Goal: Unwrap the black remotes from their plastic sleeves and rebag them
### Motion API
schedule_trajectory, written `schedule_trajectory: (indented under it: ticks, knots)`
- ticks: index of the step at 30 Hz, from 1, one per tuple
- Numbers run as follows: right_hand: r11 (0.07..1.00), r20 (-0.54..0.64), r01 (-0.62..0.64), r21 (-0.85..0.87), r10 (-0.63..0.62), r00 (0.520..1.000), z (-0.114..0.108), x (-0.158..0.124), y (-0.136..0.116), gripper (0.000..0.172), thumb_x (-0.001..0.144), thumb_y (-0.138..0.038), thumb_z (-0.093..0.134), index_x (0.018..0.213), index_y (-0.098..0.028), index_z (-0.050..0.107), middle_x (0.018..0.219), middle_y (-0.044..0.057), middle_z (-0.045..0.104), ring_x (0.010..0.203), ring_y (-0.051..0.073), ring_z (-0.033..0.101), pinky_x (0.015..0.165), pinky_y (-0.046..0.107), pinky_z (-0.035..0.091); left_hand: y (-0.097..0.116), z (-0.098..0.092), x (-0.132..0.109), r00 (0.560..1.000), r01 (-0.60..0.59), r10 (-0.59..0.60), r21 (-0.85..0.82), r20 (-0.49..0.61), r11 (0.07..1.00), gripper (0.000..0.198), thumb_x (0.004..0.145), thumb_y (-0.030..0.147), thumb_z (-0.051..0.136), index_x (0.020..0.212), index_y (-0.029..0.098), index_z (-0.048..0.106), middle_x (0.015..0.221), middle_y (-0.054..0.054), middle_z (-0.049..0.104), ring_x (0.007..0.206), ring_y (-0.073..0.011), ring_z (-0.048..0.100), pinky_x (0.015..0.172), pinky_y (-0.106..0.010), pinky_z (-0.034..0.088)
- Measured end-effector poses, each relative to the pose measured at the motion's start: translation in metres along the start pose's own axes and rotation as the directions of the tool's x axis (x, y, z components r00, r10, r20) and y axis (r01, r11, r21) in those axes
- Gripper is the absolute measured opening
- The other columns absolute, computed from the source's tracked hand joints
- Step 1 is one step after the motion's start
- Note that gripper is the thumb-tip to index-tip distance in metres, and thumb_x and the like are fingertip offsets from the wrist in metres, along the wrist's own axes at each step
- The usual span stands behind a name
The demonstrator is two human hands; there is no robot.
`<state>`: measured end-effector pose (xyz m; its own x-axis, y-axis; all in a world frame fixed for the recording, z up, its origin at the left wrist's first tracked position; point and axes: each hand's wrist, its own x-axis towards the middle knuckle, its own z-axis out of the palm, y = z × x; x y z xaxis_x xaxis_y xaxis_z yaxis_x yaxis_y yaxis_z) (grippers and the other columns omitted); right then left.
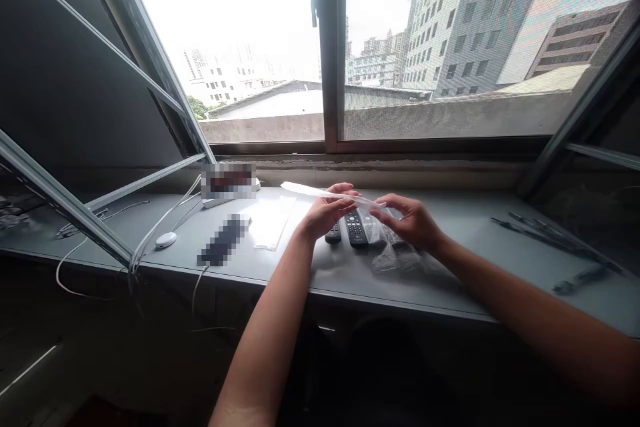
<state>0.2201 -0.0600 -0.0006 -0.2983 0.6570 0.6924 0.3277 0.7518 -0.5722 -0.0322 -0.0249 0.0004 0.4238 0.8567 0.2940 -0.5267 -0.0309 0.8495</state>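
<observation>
Sheet of thin whitish plastic, pinched by left hand and right hand, apparently to keep it steady, above black oblong remote controls left of crumpled clear plastic bags on grey tabletop.

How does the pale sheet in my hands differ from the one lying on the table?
The held sheet is raised by your left hand and right hand; the flat sheet lies untouched. The held sheet looks narrow; the flat sheet shows its broad face. Both look pale.
</observation>
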Motion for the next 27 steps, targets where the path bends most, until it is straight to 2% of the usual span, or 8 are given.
schedule_trajectory:
  ticks: [5,10,12,14,18,20,24,27]
  knots:
    - [1.0,-0.069,0.002,-0.016,-0.003,0.998,-0.001,0.0,0.0,0.029,0.102,-0.056,0.077,0.103,-0.027,0.082,0.098,0.005,0.083,0.088,0.028,0.078,0.083,0.044,0.063,0.004,0.003,-0.004,0.999,0.05,-0.051,0.035,0.012,0.998,0.057,0.082,0.024,0.096,0.135,0.02,0.075,0.134,-0.015,0.077,0.128,-0.0299,0.074,0.126,-0.052,0.043]
    - [0.993,-0.175,0.038,-0.108,-0.057,0.983,-0.005,0.0,-0.004,0.019,0.105,-0.047,0.075,0.102,-0.028,0.08,0.099,0.006,0.082,0.087,0.028,0.076,0.084,0.045,0.063,0.006,0.006,-0.005,0.995,0.095,-0.094,-0.051,0.022,0.994,0.066,0.088,0.016,0.088,0.149,0.021,0.064,0.16,-0.021,0.063,0.135,-0.0322,0.072,0.13,-0.056,0.043]
    - [0.988,-0.179,0.082,-0.13,-0.104,0.978,-0.006,0.001,-0.006,0.014,0.105,-0.042,0.074,0.104,-0.029,0.08,0.101,0.006,0.081,0.09,0.029,0.077,0.086,0.047,0.063,0.007,0.007,-0.005,0.987,0.156,-0.152,-0.093,0.049,0.983,0.07,0.091,0.02,0.087,0.155,0.021,0.058,0.159,-0.022,0.063,0.138,-0.0352,0.071,0.13,-0.058,0.044]
    - [0.982,-0.164,0.127,-0.14,-0.149,0.975,-0.007,0.001,-0.007,0.01,0.105,-0.038,0.074,0.107,-0.03,0.081,0.103,0.007,0.081,0.093,0.03,0.077,0.087,0.048,0.063,0.007,0.007,-0.005,0.975,0.22,-0.214,-0.12,0.064,0.968,0.07,0.094,0.032,0.086,0.156,0.018,0.055,0.155,-0.025,0.065,0.139,-0.0384,0.07,0.128,-0.058,0.046]
    - [0.97,-0.131,0.194,-0.146,-0.213,0.968,-0.006,0.002,-0.008,0.011,0.104,-0.033,0.075,0.11,-0.032,0.084,0.104,0.007,0.079,0.093,0.029,0.077,0.085,0.049,0.065,0.008,0.006,-0.005,0.966,0.258,-0.254,-0.133,0.047,0.957,0.068,0.098,0.056,0.079,0.146,0.011,0.062,0.145,-0.029,0.07,0.137,-0.0393,0.072,0.126,-0.054,0.049]
    - [0.966,-0.102,0.219,-0.14,-0.234,0.967,-0.005,0.003,-0.007,0.014,0.104,-0.032,0.074,0.112,-0.034,0.086,0.106,0.008,0.079,0.095,0.03,0.077,0.087,0.05,0.066,0.008,0.004,-0.004,0.969,0.246,-0.244,-0.093,0.036,0.965,0.062,0.1,0.053,0.078,0.141,0.008,0.066,0.141,-0.028,0.073,0.134,-0.0378,0.074,0.125,-0.053,0.05]
    - [0.963,-0.058,0.237,-0.132,-0.246,0.968,-0.004,0.003,-0.006,0.019,0.106,-0.031,0.072,0.117,-0.036,0.086,0.113,0.008,0.08,0.104,0.032,0.076,0.092,0.054,0.066,0.003,0.0,-0.002,0.981,0.19,-0.191,0.049,0.023,0.981,0.045,0.097,0.031,0.081,0.136,0.011,0.074,0.139,-0.022,0.076,0.13,-0.0344,0.075,0.124,-0.052,0.051]
    - [0.961,-0.077,0.222,-0.165,-0.237,0.968,-0.003,0.003,-0.005,0.022,0.106,-0.03,0.072,0.122,-0.037,0.085,0.119,0.008,0.08,0.109,0.032,0.076,0.098,0.057,0.065,0.0,-0.003,0.001,0.991,0.129,-0.126,0.093,-0.037,0.987,0.037,0.096,0.029,0.082,0.129,0.014,0.078,0.143,-0.02,0.076,0.128,-0.033,0.075,0.124,-0.054,0.051]
